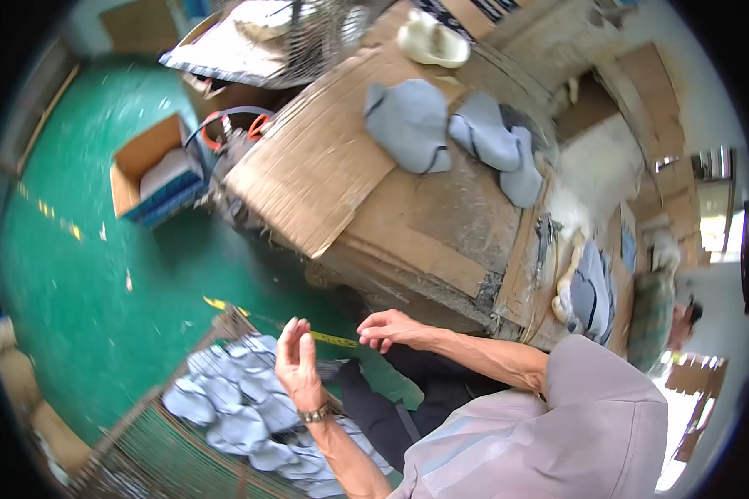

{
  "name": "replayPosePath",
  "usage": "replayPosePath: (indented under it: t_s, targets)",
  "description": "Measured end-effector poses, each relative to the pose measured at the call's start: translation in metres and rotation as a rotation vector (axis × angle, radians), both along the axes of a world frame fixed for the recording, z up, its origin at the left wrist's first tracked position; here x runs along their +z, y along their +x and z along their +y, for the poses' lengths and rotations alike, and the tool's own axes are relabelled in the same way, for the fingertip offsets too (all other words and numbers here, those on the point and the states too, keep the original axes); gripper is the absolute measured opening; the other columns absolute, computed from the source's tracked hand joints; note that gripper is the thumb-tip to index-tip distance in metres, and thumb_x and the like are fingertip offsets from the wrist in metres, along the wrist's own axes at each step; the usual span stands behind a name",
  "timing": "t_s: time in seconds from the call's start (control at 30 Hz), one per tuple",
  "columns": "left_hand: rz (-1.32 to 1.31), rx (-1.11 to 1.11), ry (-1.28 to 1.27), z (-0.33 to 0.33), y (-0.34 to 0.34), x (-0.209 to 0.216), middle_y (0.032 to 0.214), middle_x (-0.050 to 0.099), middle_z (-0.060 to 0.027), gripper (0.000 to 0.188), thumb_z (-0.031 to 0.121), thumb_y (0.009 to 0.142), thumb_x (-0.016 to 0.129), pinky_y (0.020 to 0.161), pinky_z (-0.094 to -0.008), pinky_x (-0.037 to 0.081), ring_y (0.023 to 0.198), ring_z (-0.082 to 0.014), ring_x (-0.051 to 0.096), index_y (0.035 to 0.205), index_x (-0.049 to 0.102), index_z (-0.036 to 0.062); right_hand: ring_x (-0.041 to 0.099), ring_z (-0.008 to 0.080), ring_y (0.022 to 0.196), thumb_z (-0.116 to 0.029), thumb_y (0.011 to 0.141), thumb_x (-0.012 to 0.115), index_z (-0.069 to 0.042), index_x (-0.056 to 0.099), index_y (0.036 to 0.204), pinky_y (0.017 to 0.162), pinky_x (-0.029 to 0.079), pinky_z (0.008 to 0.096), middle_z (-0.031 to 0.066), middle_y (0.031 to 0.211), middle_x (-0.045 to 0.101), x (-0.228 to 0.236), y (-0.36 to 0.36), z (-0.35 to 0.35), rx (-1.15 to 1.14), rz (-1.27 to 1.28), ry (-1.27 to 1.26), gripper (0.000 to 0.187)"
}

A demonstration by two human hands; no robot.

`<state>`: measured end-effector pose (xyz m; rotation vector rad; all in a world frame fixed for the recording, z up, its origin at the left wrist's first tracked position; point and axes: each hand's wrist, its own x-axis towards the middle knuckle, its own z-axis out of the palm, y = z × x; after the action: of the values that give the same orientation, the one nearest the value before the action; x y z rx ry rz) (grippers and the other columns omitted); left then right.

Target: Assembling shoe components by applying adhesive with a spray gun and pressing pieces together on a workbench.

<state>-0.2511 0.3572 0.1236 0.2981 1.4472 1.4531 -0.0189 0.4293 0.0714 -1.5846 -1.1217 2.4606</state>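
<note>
Near a heap of blue-grey fabric pieces [233, 395] lying in a wire-mesh basket [162, 453], holding the left hand [298, 366] open and empty. Holding the right hand [394, 329] apart from it, fingers loosely bending around nothing visible. Facing a cardboard-covered bench [316, 170] bearing similar grey pieces [408, 125].

heaped pieces [225, 387]: matt cloth | tabletop sheet [308, 166]: ridged cardboard | floor [66, 279]: smooth, slightly glossy | shirt [549, 432]: matt cloth

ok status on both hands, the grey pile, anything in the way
Left hand empty, near grey pile. Right hand empty, fingers loosely bent. Pile heaped at wire rack. Cardboard-topped bench beyond the hands.
</note>
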Motion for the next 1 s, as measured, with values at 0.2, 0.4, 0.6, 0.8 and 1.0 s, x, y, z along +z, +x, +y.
replayPosePath:
  t_s: [0.2,0.4,0.6,0.8,1.0]
  targets:
    - [-0.206,-0.239,0.099,0.172,0.114,0.050,0.133,0.063,-0.0103,0.051,0.017,0.101,0.069,0.101,-0.0384,0.053,0.121,-0.0193,0.062,0.147,0.051,0.0025,0.069,0.0129,0.083,-0.028,0.099,0.070,-0.007,0.067,0.114,0.066,0.060,0.0302,0.0044,0.099,0.073,0.078,0.137,0.090,-0.697,-0.135,0.277,0.026]
    - [-0.109,-0.192,-0.100,0.287,0.200,-0.007,0.135,0.057,-0.0116,0.088,0.026,0.093,0.080,0.101,-0.0458,0.052,0.128,-0.0245,0.055,0.158,0.028,-0.0006,0.058,0.0126,0.076,-0.035,0.090,0.077,-0.010,0.066,0.102,0.056,0.052,0.0335,0.0002,0.090,0.062,0.043,0.304,0.190,-1.426,-0.533,0.351,0.030]
    - [-0.025,-0.073,-0.215,0.332,0.244,-0.014,0.127,0.060,-0.0094,0.092,0.020,0.089,0.083,0.090,-0.0397,0.053,0.113,-0.0208,0.062,0.159,0.027,0.0006,0.056,0.0120,0.071,-0.026,0.086,0.082,-0.011,0.069,0.096,0.057,0.051,0.0351,-0.0024,0.084,0.061,0.025,0.366,0.223,-1.536,-0.634,0.259,0.022]
    - [-0.165,-0.147,-0.014,0.357,0.262,0.011,0.132,0.060,-0.0163,0.094,0.016,0.087,0.085,0.087,-0.0438,0.059,0.103,-0.0276,0.065,0.157,0.024,0.0014,0.054,0.0085,0.065,-0.013,0.089,0.078,-0.010,0.070,0.100,0.056,0.047,0.0271,-0.0039,0.079,0.061,0.055,0.352,0.227,-1.552,-0.433,0.523,0.014]
    - [-0.384,-0.099,0.131,0.378,0.295,0.048,0.124,0.062,-0.0116,0.081,0.011,0.092,0.078,0.089,-0.0529,0.060,0.097,-0.0238,0.063,0.155,0.028,0.0105,0.063,0.0078,0.084,-0.007,0.088,0.077,0.002,0.067,0.116,0.079,0.049,0.0257,0.0028,0.095,0.071,0.158,0.280,0.256,-1.457,-0.358,0.941,0.031]
